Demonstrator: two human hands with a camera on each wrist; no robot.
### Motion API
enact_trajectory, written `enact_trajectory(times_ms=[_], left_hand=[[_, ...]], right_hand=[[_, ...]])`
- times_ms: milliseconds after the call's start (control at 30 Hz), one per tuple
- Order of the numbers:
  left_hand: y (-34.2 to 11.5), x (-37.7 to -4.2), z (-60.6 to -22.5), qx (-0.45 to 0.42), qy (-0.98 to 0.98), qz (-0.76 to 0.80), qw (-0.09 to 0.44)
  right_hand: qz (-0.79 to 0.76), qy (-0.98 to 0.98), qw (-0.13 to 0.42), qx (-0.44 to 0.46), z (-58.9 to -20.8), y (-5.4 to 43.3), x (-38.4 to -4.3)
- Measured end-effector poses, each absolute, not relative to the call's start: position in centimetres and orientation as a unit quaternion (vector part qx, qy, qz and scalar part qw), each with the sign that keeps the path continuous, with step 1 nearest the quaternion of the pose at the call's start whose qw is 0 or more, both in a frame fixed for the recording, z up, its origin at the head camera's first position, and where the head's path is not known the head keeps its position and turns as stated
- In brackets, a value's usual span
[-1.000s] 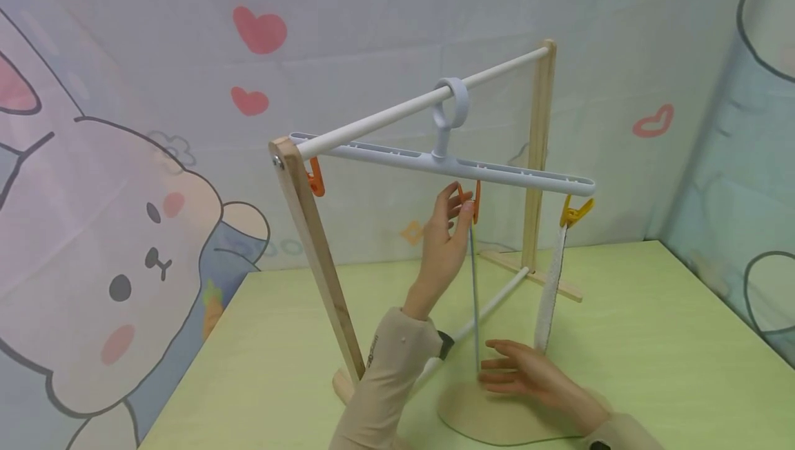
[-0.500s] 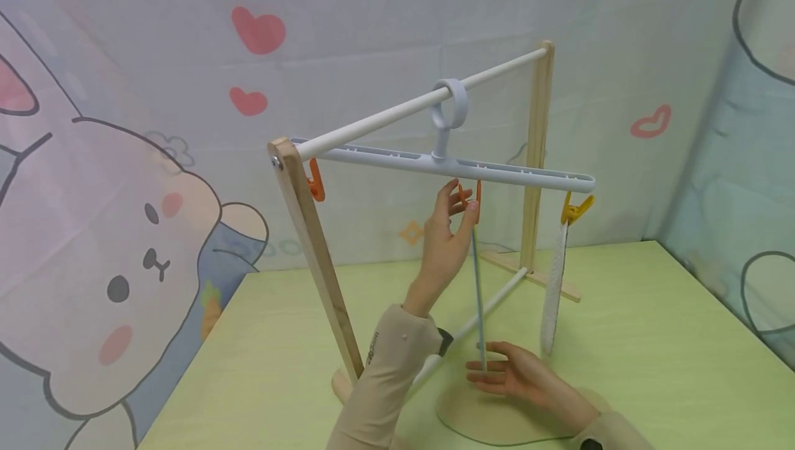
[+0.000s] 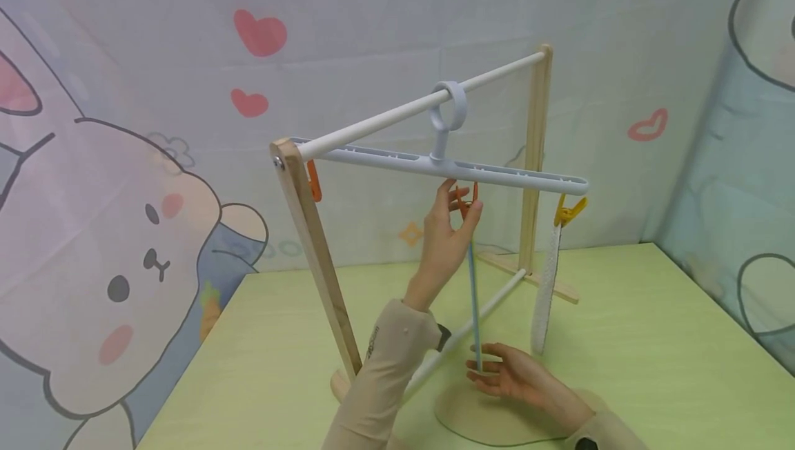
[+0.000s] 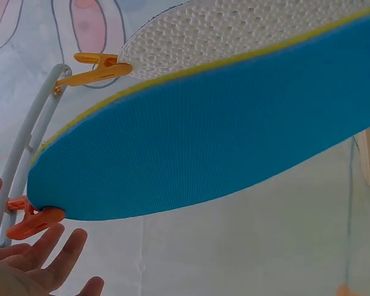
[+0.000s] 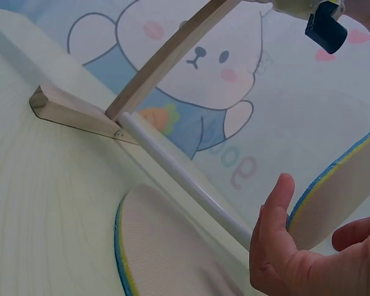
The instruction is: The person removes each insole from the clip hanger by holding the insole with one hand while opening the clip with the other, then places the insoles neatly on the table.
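Observation:
Below the light-grey hanger [image 3: 503,175], my left hand [image 3: 435,253] is raised with fingers spread around an orange clip [image 4: 43,223]. Its fingertips come right up to the clip's lower end. From this clip hangs a shoe insole [image 4: 191,148], blue underneath with a yellow edge. At the insole's lower end, my right hand [image 3: 528,377] has its fingers extended, the insole between thumb and fingers in the right wrist view. A second insole [image 3: 545,298], white and textured, hangs from a yellow clip [image 3: 568,212] at the hanger's right end.
A third insole [image 3: 491,422] lies on the green table [image 3: 248,367] under my right hand. The hanger's ring loops over the white rail [image 3: 391,114] of a wooden-legged stand [image 3: 323,277]. Another orange clip [image 3: 314,182] hangs near the left leg.
The blue insole's lower end has swung slightly, and my right hand has shifted a little left and lies around it. The left hand stays at the orange clip, its thumb slightly farther right.

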State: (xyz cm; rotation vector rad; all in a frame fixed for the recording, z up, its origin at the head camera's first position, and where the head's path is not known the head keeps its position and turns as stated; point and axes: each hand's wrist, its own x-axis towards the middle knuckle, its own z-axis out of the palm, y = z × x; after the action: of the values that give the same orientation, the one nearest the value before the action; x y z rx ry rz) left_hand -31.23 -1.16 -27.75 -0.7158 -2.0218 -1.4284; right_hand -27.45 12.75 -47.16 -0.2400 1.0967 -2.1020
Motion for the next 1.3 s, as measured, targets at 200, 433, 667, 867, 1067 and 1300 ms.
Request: enact_trajectory(times_ms=[200, 433, 667, 867, 1067, 1300], left_hand=[[-1.1, -31.4, -27.5, -0.235, -0.785, -0.495, 0.291], [-0.8, -31.7, -27.6, -0.207, -0.812, -0.447, 0.313], [-0.5, -31.7, -27.2, -0.202, -0.829, -0.421, 0.308], [-0.3, -31.5, -26.8, -0.188, -0.834, -0.414, 0.312], [-0.2, -31.5, -26.6, -0.174, -0.837, -0.409, 0.319], [-0.3, -31.4, -26.5, -0.166, -0.847, -0.384, 0.327]], right_hand=[[-0.818, 0.428, 0.374, -0.091, -47.3, 12.8, -27.4], [-0.81, 0.445, 0.371, -0.087, -47.5, 12.9, -27.4], [-0.81, 0.449, 0.369, -0.084, -47.6, 12.9, -27.5], [-0.803, 0.468, 0.36, -0.078, -47.6, 12.8, -27.4], [-0.805, 0.465, 0.358, -0.083, -47.6, 13.1, -27.5], [-0.804, 0.469, 0.355, -0.091, -47.9, 13.4, -27.5]])
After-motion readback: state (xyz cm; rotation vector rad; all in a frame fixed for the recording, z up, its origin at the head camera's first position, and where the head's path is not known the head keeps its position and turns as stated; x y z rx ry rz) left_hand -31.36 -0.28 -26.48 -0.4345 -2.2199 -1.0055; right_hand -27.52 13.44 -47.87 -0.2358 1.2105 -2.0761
